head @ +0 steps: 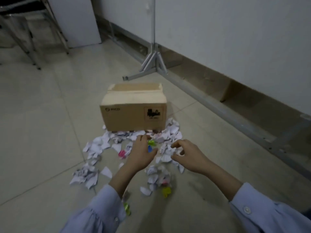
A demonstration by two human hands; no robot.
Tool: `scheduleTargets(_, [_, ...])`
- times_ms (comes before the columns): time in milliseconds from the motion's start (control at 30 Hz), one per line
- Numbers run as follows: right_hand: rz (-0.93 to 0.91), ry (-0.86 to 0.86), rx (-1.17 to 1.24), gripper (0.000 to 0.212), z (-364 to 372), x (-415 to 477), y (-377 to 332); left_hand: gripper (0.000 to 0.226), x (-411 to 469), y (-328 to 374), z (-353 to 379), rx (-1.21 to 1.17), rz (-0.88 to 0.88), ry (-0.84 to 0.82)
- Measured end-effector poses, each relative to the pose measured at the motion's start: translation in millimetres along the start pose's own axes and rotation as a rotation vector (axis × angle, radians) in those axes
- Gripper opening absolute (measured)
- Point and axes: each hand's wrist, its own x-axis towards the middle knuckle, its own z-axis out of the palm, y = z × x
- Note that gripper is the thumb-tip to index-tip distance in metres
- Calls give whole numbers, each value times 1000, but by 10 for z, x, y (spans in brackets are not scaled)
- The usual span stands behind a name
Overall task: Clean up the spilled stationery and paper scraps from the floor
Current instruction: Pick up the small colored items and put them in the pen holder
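Paper scraps and coloured clips lie scattered on the floor, in front of and against the cardboard box.

Left hand reaches over some clips. Its fingers are curled, and blur hides whether they pinch anything.

Right hand hovers over scraps with its fingers loosely curled, apart from the thumb, holding nothing.

Recommended: rake the scraps into one heap with both hands, scoop, and carry them over the box rim. Collect clips separately, as they would likely slip from a paper handful.
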Motion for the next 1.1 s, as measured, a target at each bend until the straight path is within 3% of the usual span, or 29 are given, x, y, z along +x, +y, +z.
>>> scheduleTargets(300, [324,-57,186,17,1014,-51,493,43,-338,-821,365,25,-243,-121])
scheduleTargets(567, [254,-72,-39,41,1485,-86,544,25,-559,-970,520,430,-421,-397])
scheduleTargets(800, [255,19,-150,54,1672,-124,591,63,-797,-967,845,620,-546,-473])
scheduleTargets(933, [258,70,-104,44,1675,-98,604,37,-835,-1059,967,656,-483,-436])
scheduleTargets(1100, [298,117,24,52,1623,-98,618,27,-820,-1128,924,662,-422,-451])
